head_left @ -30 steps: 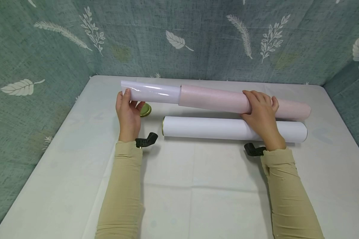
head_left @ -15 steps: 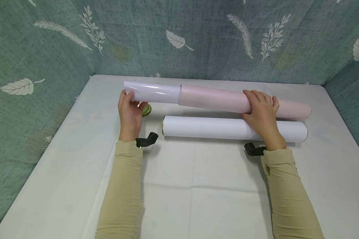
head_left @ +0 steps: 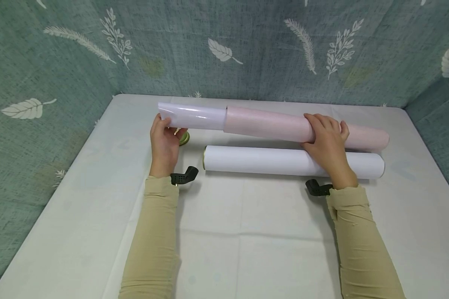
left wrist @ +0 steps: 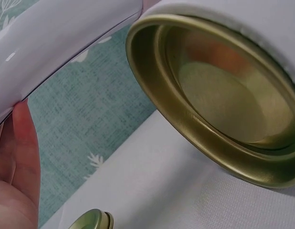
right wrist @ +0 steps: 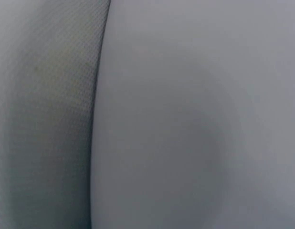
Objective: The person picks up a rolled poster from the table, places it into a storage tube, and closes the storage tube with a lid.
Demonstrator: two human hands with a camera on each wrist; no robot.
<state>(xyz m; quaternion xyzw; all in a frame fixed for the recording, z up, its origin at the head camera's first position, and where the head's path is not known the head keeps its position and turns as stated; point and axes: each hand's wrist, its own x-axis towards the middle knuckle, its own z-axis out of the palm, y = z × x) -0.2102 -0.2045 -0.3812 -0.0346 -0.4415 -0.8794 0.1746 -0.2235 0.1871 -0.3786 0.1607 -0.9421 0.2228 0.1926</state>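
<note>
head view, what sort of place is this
Probably a small staged recording booth rather than an ordinary room: a white-covered table, a leaf-patterned backdrop on three sides, and black wrist cameras.

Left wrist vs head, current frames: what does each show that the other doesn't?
Left wrist only: the recessed face of the gold end of the white tube; head catches just its rim.

Head only: the right hand gripping the pink tube, both tan sleeves, and the white tube's full length.

Both: the left hand holding the glossy pale roll, part of the white tube, the small gold-green lid, and the leaf-patterned backdrop.
</note>
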